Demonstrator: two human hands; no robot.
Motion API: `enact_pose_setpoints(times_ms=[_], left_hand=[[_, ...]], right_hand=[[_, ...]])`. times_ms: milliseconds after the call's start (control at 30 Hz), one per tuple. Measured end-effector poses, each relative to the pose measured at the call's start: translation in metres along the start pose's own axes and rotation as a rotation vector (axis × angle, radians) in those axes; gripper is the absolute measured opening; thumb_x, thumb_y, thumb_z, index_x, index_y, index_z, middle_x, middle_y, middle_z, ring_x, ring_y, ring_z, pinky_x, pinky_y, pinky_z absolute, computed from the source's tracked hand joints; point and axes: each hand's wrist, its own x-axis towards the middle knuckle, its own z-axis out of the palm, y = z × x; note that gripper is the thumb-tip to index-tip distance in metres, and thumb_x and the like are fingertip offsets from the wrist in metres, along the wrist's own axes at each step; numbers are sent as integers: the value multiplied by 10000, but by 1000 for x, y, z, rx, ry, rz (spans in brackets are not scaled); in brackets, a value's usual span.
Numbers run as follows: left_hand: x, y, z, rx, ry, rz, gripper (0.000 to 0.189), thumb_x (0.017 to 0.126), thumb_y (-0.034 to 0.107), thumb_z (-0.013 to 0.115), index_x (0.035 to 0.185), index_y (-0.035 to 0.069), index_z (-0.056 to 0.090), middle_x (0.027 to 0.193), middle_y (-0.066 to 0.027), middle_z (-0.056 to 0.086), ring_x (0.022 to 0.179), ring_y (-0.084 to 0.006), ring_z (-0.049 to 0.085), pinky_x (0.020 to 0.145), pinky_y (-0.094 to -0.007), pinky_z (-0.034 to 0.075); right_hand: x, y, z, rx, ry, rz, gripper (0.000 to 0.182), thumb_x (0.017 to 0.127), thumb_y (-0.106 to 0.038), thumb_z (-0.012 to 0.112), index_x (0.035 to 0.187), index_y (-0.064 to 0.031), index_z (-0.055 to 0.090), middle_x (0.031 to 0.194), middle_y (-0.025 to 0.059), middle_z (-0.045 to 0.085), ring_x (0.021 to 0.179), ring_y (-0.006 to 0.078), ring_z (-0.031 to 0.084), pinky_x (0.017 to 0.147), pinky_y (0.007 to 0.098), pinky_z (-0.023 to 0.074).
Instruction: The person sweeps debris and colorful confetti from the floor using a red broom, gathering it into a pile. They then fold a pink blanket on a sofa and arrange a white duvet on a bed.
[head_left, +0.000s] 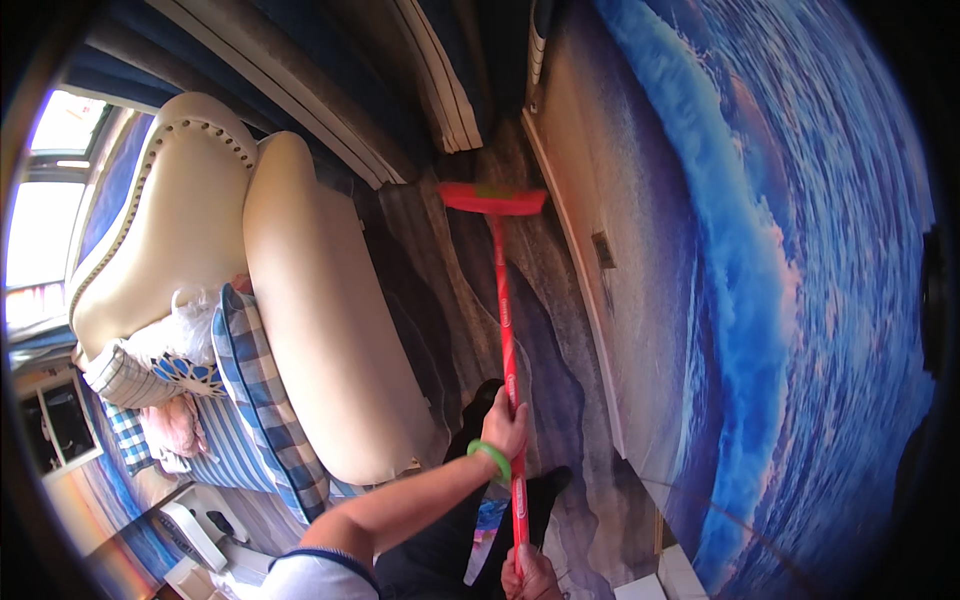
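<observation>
A long red broom handle runs up the middle of the view to a wide red broom head, which lies at the floor between the sofa and the wall and looks slightly blurred. My left hand, with a green bangle on its wrist, grips the handle around its middle. Lower down, near the bottom edge, my right hand is closed round the handle's near end. Bristles under the head cannot be made out.
At left stands a cream sofa with checked cushions and a plastic bag. Striped curtains hang at the top. Along the right runs a wall with an ocean mural, a baseboard and a socket.
</observation>
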Motion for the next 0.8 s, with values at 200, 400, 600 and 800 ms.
enact_pose_setpoints(times_ms=[200, 400, 600, 800], left_hand=[[115, 17, 9, -274, 74, 5, 192, 842, 193, 478, 951, 35, 483, 559, -61, 490, 399, -147, 488, 366, -297, 390], [3, -19, 62, 207, -51, -207, 466, 783, 164, 500, 1186, -14, 346, 863, -232, 575, 818, -380, 572, 712, -429, 466], [-110, 3, 35, -196, -205, -308, 527, 812, 215, 496, 1244, -12, 298, 836, -225, 581, 795, -339, 590, 699, -396, 465], [56, 43, 7, -320, -49, -160, 367, 832, 186, 469, 1160, 70, 352, 800, -192, 576, 751, -311, 587, 657, -398, 464]], right_hand=[[53, -77, 22, -314, -76, -256, 361, 894, -424, 354, 722, -115, 423, 471, -20, 381, 324, 67, 328, 302, 208, 265], [2, -14, -34, 58, -97, 11, 380, 895, -458, 304, 730, -134, 416, 470, -25, 299, 335, 95, 282, 310, 239, 221], [-107, 39, -53, -178, -55, -167, 312, 916, -335, 350, 745, -124, 505, 475, -35, 346, 376, 62, 295, 344, 206, 254], [-3, -71, 16, -101, -298, -160, 361, 892, -439, 349, 743, -116, 412, 471, -27, 334, 338, 65, 302, 308, 204, 251]])
